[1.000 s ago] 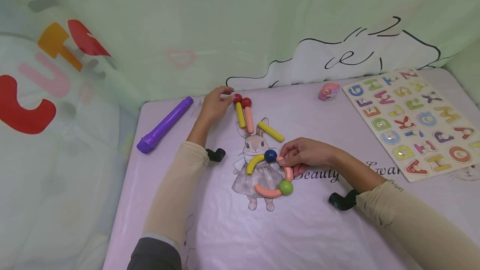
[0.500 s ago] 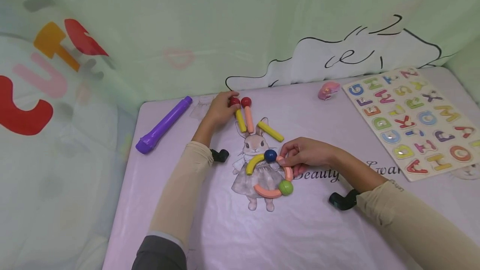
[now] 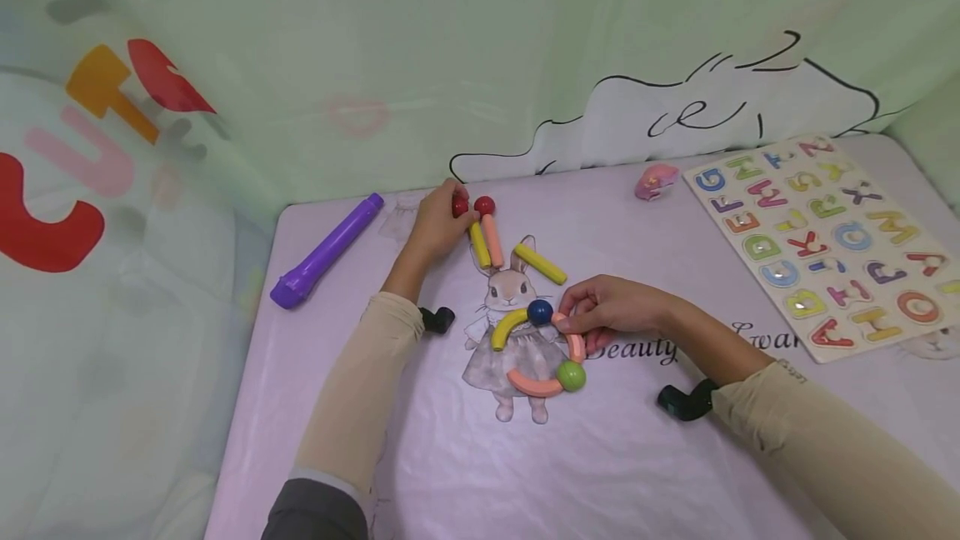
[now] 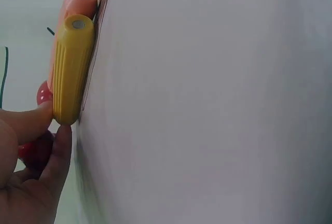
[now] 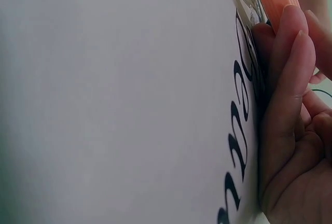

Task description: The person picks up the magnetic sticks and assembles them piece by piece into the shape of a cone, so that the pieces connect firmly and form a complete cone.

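My left hand (image 3: 441, 225) curls its fingers round a red ball (image 3: 460, 206) at the top of a yellow stick (image 3: 480, 245). In the left wrist view, thumb and fingertip touch that stick's end. Right beside it lies a straight pink stick (image 3: 492, 241) with a second red ball (image 3: 484, 205) on its end. My right hand (image 3: 618, 305) pinches a curved pink stick (image 3: 576, 347) between a blue ball (image 3: 540, 312) and a green ball (image 3: 572, 375). A curved yellow stick (image 3: 509, 328) runs from the blue ball, another curved pink stick (image 3: 534, 384) from the green one.
A loose yellow stick (image 3: 541, 263) lies between the hands. A purple toy microphone (image 3: 327, 251) is at the left, a small pink object (image 3: 656, 182) at the back. The wooden alphabet board (image 3: 828, 248) occupies the table's right side. A curtain (image 3: 360, 65) rises behind the table.
My left hand has closed round the left red ball and drawn it left, away from its neighbour; the yellow stick's top shifted left slightly too. The right hand stays where it was.
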The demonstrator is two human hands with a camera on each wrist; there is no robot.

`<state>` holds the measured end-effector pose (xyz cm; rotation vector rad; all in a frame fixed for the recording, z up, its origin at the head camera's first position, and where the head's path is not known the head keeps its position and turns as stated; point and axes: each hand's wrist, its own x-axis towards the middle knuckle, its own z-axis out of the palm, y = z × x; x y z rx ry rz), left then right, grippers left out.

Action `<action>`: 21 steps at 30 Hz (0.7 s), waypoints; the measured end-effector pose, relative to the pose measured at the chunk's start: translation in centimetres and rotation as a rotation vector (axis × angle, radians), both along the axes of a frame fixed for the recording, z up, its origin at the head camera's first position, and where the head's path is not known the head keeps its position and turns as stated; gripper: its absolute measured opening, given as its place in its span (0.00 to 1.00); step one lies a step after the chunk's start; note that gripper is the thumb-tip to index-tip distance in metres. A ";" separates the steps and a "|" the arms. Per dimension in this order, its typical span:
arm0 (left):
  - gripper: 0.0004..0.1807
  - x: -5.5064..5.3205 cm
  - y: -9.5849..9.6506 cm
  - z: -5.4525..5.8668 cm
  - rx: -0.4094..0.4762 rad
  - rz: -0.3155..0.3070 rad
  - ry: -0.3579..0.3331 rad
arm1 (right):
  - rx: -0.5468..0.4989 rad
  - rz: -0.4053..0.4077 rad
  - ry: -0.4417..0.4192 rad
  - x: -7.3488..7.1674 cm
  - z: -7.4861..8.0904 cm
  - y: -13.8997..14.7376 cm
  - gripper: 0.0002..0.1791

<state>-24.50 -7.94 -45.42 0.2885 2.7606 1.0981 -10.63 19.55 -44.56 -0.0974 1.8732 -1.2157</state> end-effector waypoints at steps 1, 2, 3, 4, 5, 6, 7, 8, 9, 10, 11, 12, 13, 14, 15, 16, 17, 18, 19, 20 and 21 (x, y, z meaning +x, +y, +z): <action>0.19 0.1 -0.1 0.0 0.009 0.006 0.009 | 0.000 0.000 0.000 0.0 0.0 0.0 0.16; 0.18 0.2 -0.1 0.0 0.017 0.009 0.022 | -0.001 0.001 0.001 0.0 0.0 0.0 0.16; 0.18 0.3 -0.2 0.1 0.028 0.016 0.028 | -0.002 0.000 -0.001 0.0 0.1 -0.1 0.16; 0.18 0.4 -0.3 0.2 0.039 0.022 0.035 | -0.004 0.006 0.002 0.0 0.1 -0.1 0.17; 0.18 0.5 -0.4 0.2 0.047 0.027 0.042 | -0.004 0.006 0.000 0.0 0.1 -0.1 0.17; 0.18 0.6 -0.5 0.3 0.057 0.033 0.053 | -0.005 0.006 -0.001 0.0 0.1 -0.1 0.17; 0.17 0.7 -0.6 0.3 0.063 0.040 0.063 | -0.006 0.004 -0.004 0.0 0.1 -0.2 0.17; 0.17 0.9 -0.7 0.4 0.066 0.045 0.071 | -0.006 0.011 0.000 0.0 0.1 -0.2 0.17; 0.17 1.0 -0.8 0.6 0.071 0.048 0.079 | -0.005 0.009 -0.002 0.0 0.1 -0.2 0.17; 0.16 1.1 -0.8 0.7 0.071 0.046 0.086 | -0.005 0.010 -0.001 0.1 0.1 -0.2 0.17; 0.16 1.3 -0.9 0.8 0.072 0.039 0.092 | -0.003 0.002 -0.005 0.1 0.1 -0.2 0.16; 0.15 1.4 -0.9 0.9 0.070 0.029 0.099 | -0.002 0.002 -0.002 0.1 0.0 -0.2 0.17; 0.15 1.5 -0.9 1.1 0.068 0.016 0.102 | -0.003 0.002 0.000 0.1 0.0 -0.2 0.17; 0.15 1.7 -0.9 1.4 0.065 -0.001 0.097 | -0.005 0.003 0.004 0.1 0.0 -0.2 0.17; 0.14 1.9 -0.9 1.6 0.059 -0.016 0.086 | -0.005 -0.002 0.004 0.1 0.0 -0.2 0.16; 0.14 2.1 -0.8 1.8 0.053 -0.030 0.072 | -0.008 0.000 0.007 0.1 0.0 -0.1 0.16; 0.14 2.3 -0.8 2.0 0.048 -0.043 0.057 | -0.010 0.000 0.010 0.1 0.0 -0.1 0.16; 0.14 2.6 -0.8 2.2 0.041 -0.054 0.039 | -0.013 0.002 0.012 0.1 0.0 -0.1 0.16; 0.14 2.8 -0.8 2.5 0.035 -0.063 0.019 | -0.016 0.002 0.014 0.1 0.0 -0.1 0.16; 0.14 3.1 -0.8 2.7 0.027 -0.074 0.004 | -0.017 0.003 0.014 0.1 0.0 0.0 0.16; 0.15 3.3 -0.8 2.9 0.018 -0.085 -0.007 | -0.018 0.003 0.015 0.1 0.0 0.0 0.16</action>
